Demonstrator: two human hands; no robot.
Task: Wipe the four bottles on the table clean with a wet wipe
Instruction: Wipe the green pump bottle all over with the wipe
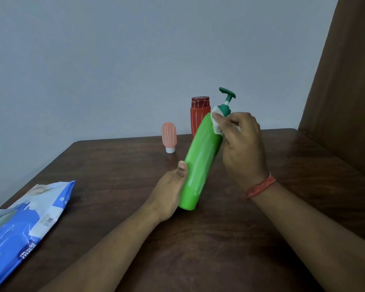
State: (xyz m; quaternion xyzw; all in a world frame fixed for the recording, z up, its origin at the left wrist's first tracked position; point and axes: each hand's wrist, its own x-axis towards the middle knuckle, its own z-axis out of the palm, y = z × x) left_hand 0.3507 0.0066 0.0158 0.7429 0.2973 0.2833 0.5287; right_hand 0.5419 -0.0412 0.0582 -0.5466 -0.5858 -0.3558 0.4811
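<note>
**Green pump bottle under the wipe**

The left hand (170,192) gripped the lower part of the green pump bottle (200,163), thumb lying along its near-left side, holding it tilted with its base low near the dark wooden table (114,165) and its dark green pump head pointing up and to the right. The right hand (242,144) pinched a white wet wipe (216,121) in curled fingers and pressed it against the bottle's shoulder, just below the pump collar. A red thread band (261,187) circled the right wrist. Farther back stood a red bottle (199,114), partly hidden behind the green one, and left of it a small pink tube (169,137) stood on its white cap. A blue wipes pack (19,228) lay at the near left edge.
</note>
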